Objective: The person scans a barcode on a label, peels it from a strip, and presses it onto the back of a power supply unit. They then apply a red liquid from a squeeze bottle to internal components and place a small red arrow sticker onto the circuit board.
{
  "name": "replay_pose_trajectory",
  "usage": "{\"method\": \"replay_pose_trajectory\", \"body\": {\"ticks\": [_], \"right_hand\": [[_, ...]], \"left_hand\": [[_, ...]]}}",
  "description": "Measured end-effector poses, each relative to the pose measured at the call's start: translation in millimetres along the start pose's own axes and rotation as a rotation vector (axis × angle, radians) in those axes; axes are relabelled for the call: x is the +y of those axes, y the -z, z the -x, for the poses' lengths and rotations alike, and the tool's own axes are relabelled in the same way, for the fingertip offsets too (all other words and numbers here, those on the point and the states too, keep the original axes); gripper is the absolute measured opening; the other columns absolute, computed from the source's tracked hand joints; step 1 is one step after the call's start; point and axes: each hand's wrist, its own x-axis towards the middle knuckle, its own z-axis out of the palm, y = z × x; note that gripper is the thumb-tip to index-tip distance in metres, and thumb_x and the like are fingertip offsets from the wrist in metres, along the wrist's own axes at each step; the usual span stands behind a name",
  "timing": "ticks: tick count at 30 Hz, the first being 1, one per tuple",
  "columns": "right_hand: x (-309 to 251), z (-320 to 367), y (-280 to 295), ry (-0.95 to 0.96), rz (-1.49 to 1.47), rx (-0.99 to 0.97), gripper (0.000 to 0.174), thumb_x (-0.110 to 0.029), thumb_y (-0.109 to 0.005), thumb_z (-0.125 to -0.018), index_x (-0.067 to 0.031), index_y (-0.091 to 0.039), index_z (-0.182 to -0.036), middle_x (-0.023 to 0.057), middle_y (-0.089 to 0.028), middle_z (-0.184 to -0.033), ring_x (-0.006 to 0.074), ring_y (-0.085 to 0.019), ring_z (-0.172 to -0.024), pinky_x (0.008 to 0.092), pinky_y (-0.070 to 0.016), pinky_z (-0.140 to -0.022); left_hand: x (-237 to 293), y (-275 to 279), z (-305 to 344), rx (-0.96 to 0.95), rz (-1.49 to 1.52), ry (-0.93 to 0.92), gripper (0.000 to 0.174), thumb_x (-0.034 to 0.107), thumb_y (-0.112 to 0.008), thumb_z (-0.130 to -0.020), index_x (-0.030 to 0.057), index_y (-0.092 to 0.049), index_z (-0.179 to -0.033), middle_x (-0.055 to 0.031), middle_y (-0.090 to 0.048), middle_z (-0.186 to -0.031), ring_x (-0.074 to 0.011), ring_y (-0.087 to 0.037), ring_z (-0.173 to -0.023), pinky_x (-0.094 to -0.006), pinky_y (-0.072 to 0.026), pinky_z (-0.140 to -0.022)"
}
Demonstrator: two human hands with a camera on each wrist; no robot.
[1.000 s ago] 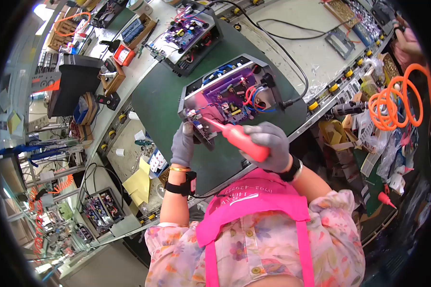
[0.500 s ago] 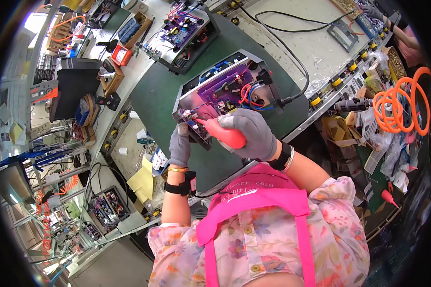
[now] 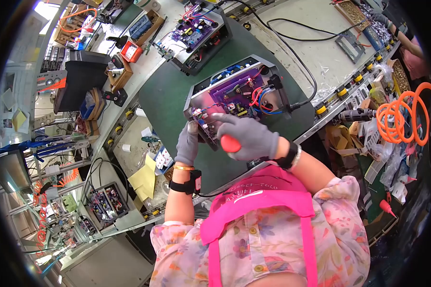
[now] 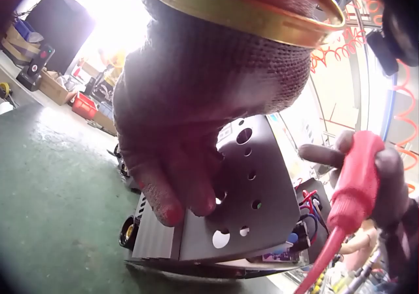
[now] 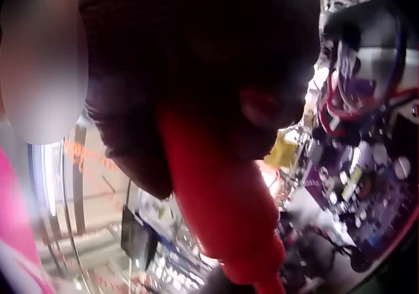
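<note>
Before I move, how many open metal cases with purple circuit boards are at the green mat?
2: the nearer case, touched by the grey-gloved left hand, and the farther case, beyond it at the mat.

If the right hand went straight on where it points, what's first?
The right hand, gripping the red tool, would probably first meet the small circuit board at the end of the open unit; its height above that board is unclear.

Before you: one red squeeze bottle [image 4: 357, 183], tapered nozzle [image 4: 326, 256] angled downward; one open metal chassis [image 3: 203, 99], purple circuit board [image 3: 232, 91] exposed, on green work surface [image 3: 164, 103].
</note>
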Motion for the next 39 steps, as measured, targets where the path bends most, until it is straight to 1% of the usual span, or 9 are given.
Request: {"method": "replay_pose_trajectory", "body": {"ticks": [7,13,17,18,23,26,28,31,39], "right_hand": [[26.7,-16.6,-25.9,-0.015,-0.098,-0.067,0.042,-0.016,-0.074,-0.059,-0.0053,-0.056,-0.095,0.0242,-0.043,-0.134,0.0377,-0.056,-0.108,0.0398,-0.0489,-0.085],[38.8,-24.2,-18.7,-0.032,-0.335,-0.163,0.047,-0.021,-0.074,-0.057,-0.0038,-0.056,-0.097,0.0214,-0.042,-0.136,0.0346,-0.054,-0.111,0.0382,-0.0439,-0.092],[42.5,-38.1,-18.8,0.113,-0.222,-0.066,0.047,-0.020,-0.073,-0.058,-0.0035,-0.057,-0.098,0.0210,-0.054,-0.119,0.0336,-0.056,-0.105,0.0376,-0.0449,-0.089],[49.0,-41.4,-12.9,0.096,-0.224,-0.105,0.047,-0.019,-0.073,-0.058,-0.0031,-0.057,-0.099,0.0189,-0.059,-0.104,0.0329,-0.058,-0.098,0.0377,-0.0463,-0.085],[-5.3,-16.9,67.2,0.130,-0.277,0.162,0.041,-0.009,-0.073,-0.063,-0.0022,-0.056,-0.099,0.0103,-0.062,-0.094,0.0215,-0.062,-0.088,0.0322,-0.0485,-0.080],[-18.8,-15.9,58.7,0.192,-0.341,0.527,0.040,-0.002,-0.074,-0.064,-0.0026,-0.055,-0.099,0.0105,-0.063,-0.096,0.0214,-0.064,-0.088,0.0328,-0.0509,-0.077],[-16.7,-29.8,50.6,0.286,-0.202,0.685,0.042,-0.002,-0.076,-0.063,-0.0038,-0.054,-0.099,0.0107,-0.064,-0.094,0.0229,-0.066,-0.085,0.0327,-0.0521,-0.073],[-4.9,-52.3,37.4,0.310,0.020,0.690,0.043,-0.002,-0.076,-0.063,-0.0044,-0.054,-0.100,0.0109,-0.064,-0.091,0.0258,-0.066,-0.082,0.0334,-0.0524,-0.072],[6.2,-74.9,25.7,0.346,0.122,0.628,0.045,-0.003,-0.077,-0.062,-0.0050,-0.052,-0.100,0.0106,-0.064,-0.088,0.0285,-0.066,-0.079,0.0350,-0.0529,-0.067]], "left_hand": [[-8.2,1.9,1.9,-0.007,-0.096,-0.017,0.078,0.072,-0.031,-0.086,0.0059,-0.055,-0.119,-0.0061,-0.062,-0.082,-0.0154,-0.062,-0.066,-0.0273,-0.0497,-0.061],[-1.7,1.5,1.9,0.009,-0.109,0.034,0.079,0.073,-0.029,-0.086,0.0060,-0.057,-0.117,-0.0052,-0.063,-0.082,-0.0140,-0.060,-0.068,-0.0278,-0.0467,-0.063],[6.1,7.1,-15.5,-0.008,-0.034,0.083,0.077,0.072,-0.029,-0.087,0.0070,-0.059,-0.116,-0.0049,-0.065,-0.086,-0.0133,-0.060,-0.070,-0.0276,-0.0463,-0.065],[5.0,11.6,-26.2,-0.029,0.018,0.119,0.075,0.071,-0.031,-0.087,0.0078,-0.060,-0.115,-0.0043,-0.066,-0.086,-0.0132,-0.060,-0.068,-0.0266,-0.0467,-0.062],[3.0,15.9,-71.9,0.067,0.129,0.147,0.078,0.075,-0.032,-0.084,0.0071,-0.063,-0.105,-0.0051,-0.065,-0.076,-0.0130,-0.059,-0.058,-0.0248,-0.0465,-0.053],[9.2,19.9,-82.9,0.102,0.096,0.346,0.077,0.077,-0.033,-0.081,0.0090,-0.065,-0.096,-0.0050,-0.060,-0.062,-0.0135,-0.056,-0.050,-0.0259,-0.0456,-0.048],[-3.8,18.0,-87.7,0.096,0.246,0.328,0.076,0.077,-0.032,-0.082,0.0097,-0.065,-0.095,-0.0044,-0.059,-0.061,-0.0136,-0.056,-0.049,-0.0263,-0.0448,-0.046],[-15.4,19.7,-90.3,0.102,0.314,0.325,0.074,0.075,-0.033,-0.083,0.0106,-0.066,-0.094,-0.0040,-0.061,-0.062,-0.0138,-0.056,-0.048,-0.0258,-0.0440,-0.043],[-37.3,25.6,-73.0,0.077,0.452,0.334,0.068,0.070,-0.035,-0.086,0.0074,-0.061,-0.083,-0.0069,-0.065,-0.067,-0.0177,-0.060,-0.049,-0.0278,-0.0498,-0.046]]}}
